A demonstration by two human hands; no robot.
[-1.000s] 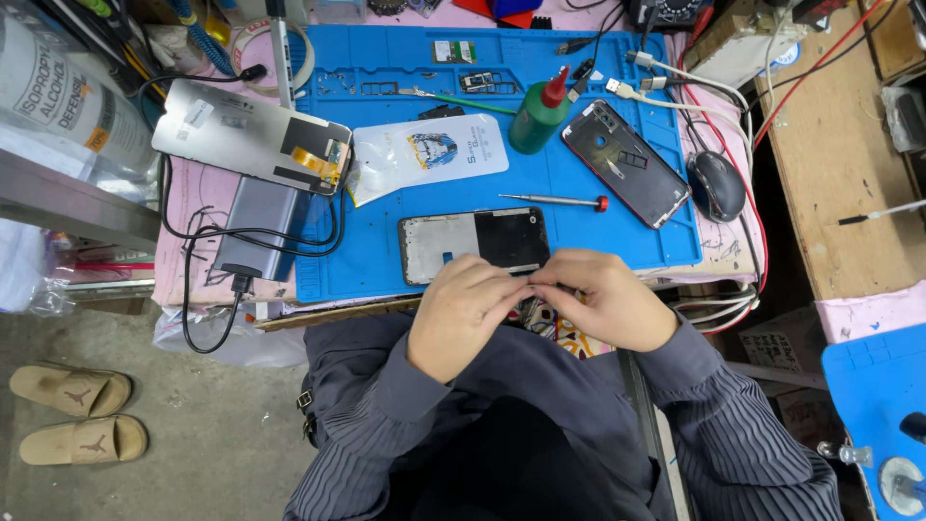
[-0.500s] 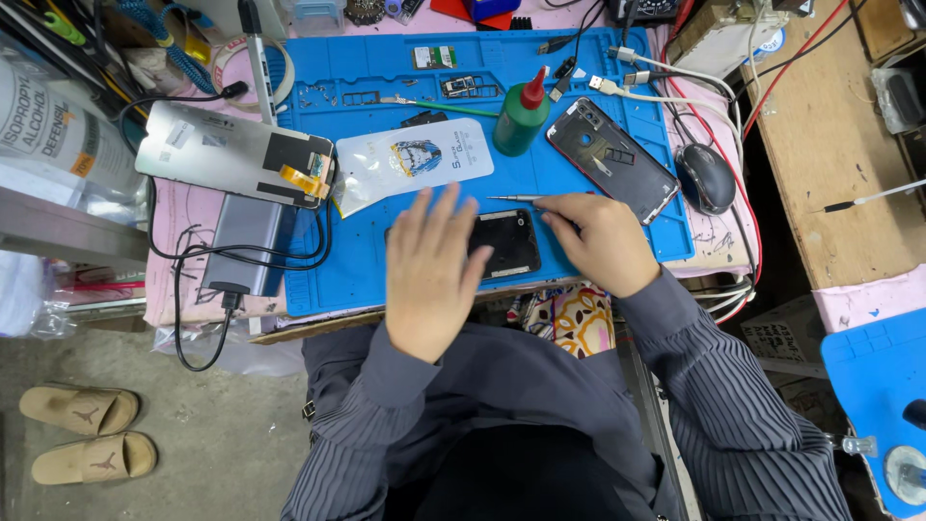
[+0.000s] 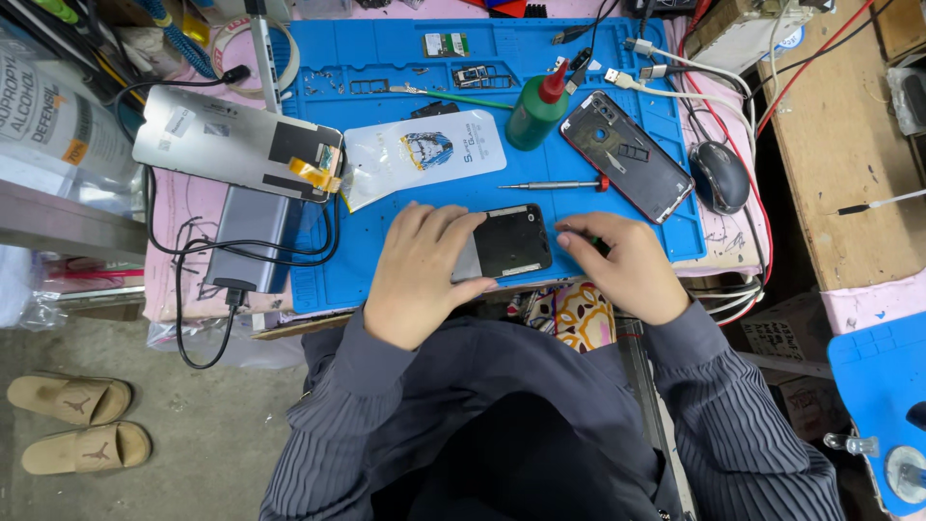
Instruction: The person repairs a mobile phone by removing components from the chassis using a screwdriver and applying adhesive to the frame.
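Left hand point(image 3: 424, 275) gripping dark phone point(image 3: 503, 241) on blue mat point(image 3: 386, 251); right hand point(image 3: 617, 265) curled beside, contents indiscernible.

Matt blue rubbery mat point(image 3: 386, 241), glossy dark phone point(image 3: 511, 241), ribbed grey cloth sleeves point(image 3: 743, 425), rough wooden board point(image 3: 849, 145).
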